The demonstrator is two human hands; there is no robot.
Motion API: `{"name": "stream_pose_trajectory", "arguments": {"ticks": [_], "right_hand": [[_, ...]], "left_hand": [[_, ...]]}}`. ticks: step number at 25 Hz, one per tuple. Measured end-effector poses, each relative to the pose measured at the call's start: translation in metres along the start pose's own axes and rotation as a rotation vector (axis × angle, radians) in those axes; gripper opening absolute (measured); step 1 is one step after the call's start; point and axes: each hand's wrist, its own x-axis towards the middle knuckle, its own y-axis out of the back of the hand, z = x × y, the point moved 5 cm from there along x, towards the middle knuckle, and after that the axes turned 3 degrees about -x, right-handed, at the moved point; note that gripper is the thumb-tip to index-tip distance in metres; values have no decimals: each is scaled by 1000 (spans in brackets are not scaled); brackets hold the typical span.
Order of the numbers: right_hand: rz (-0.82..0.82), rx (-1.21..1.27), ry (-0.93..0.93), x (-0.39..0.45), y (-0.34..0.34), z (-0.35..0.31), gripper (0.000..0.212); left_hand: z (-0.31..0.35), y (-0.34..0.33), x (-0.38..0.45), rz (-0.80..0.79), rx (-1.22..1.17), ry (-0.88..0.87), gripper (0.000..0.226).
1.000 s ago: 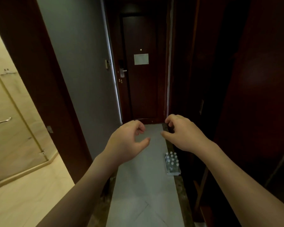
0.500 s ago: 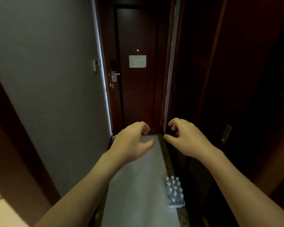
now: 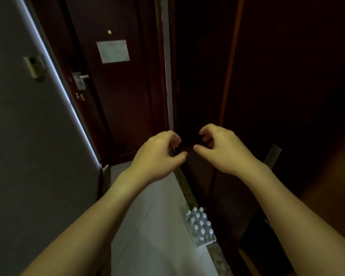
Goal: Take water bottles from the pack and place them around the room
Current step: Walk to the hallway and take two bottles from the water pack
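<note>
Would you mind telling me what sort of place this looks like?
Probably a hotel room's entry hallway: a dark wooden door bearing a posted notice, a lever-handle lock, and a pack of water bottles on the floor.

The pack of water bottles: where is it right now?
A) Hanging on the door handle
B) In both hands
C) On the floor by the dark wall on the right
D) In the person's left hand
C: the pack of water bottles stands on the pale floor at its right edge, while the left hand and right hand are held out above it, holding nothing.
</note>
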Motion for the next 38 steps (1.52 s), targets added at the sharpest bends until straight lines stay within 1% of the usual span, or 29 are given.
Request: {"name": "stream_pose_trajectory", "arguments": {"ticks": [2, 6, 10, 13, 15, 17, 19, 21, 22, 24, 26, 28, 29, 31, 33, 34, 35, 38], "right_hand": [[-21, 20, -3, 33, -17, 20, 50], [-73, 63, -64, 94, -65, 71, 47], [-114, 126, -228, 128, -133, 140, 43], [-173, 131, -395, 126, -208, 206, 41], [-210, 174, -533, 114, -270, 257, 39], [-224, 188, -651, 91, -335, 307, 40], [-193, 151, -721, 61, -409, 363, 40], [-161, 123, -800, 21, -491, 421, 39], [-153, 125, -854, -4, -538, 452, 41], [-145, 142, -945, -53, -639, 509, 54], [-155, 183, -970, -87, -740, 559, 67], [-105, 238, -918, -102, -827, 599, 73], [-65, 268, -895, -107, -865, 619, 74], [52, 286, -865, -109, -911, 651, 68], [187, 287, -868, -111, -930, 671, 51], [220, 280, -877, -112, -936, 677, 43], [234, 284, -893, -113, -941, 681, 36], [223, 329, -953, -111, -946, 688, 32]], "left_hand": [[-18, -16, 32, -1, -24, 25, 36], [-65, -70, 87, -68, -45, 64, 36], [-126, -152, 126, -207, -106, 111, 32], [-175, -237, 140, -313, -142, 147, 32], [-211, -305, 139, -421, -176, 165, 27], [-253, -375, 126, -494, -216, 193, 25], [-311, -455, 104, -530, -271, 272, 26], [-381, -543, 70, -545, -312, 356, 34], [-418, -592, 48, -557, -308, 391, 38], [-490, -687, -1, -589, -298, 446, 50], [-553, -783, -42, -605, -324, 473, 60], [-604, -869, -73, -602, -409, 495, 66], [-626, -907, -87, -571, -436, 491, 68], [-658, -959, -101, -457, -424, 480, 71], [-674, -986, -107, -357, -419, 471, 69], [-678, -993, -108, -325, -412, 476, 67], [-680, -996, -106, -299, -393, 495, 62], [-682, -998, -100, -285, -301, 521, 50]]}}
